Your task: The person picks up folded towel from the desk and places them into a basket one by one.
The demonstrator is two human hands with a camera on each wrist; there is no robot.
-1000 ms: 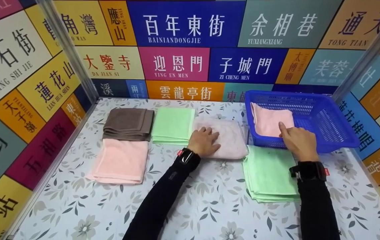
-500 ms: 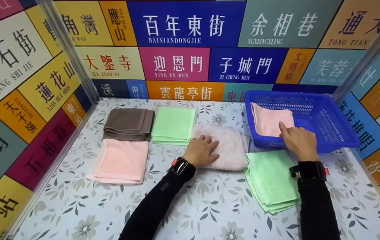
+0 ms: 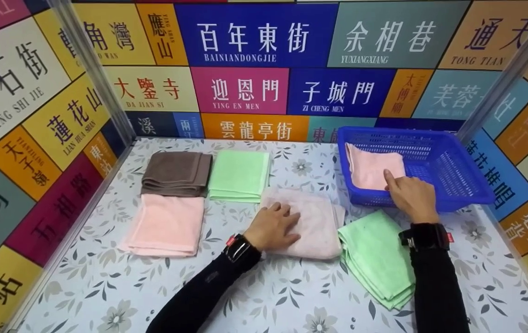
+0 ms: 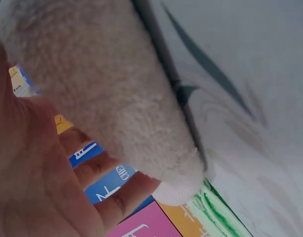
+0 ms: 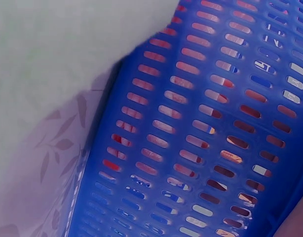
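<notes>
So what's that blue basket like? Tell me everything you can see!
The blue basket looks like plastic, rectangular, with a wide rim and sloping walls full of slots. It stands upright at the back right of the patterned tabletop. A folded pink towel lies in its left part. The right hand reaches over its front rim; most fingers are hidden, so I can't tell if they grip it.

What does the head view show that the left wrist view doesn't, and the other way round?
Only the head view: the right hand at the blue basket, the brown towel and the pink towel in front of it.

Only the left wrist view: the palm side of the left hand.

Both: that hand on the pale towel, green fabric (which piece the wrist view catches is unclear), the leaf-patterned tabletop and the lettered wall.
</notes>
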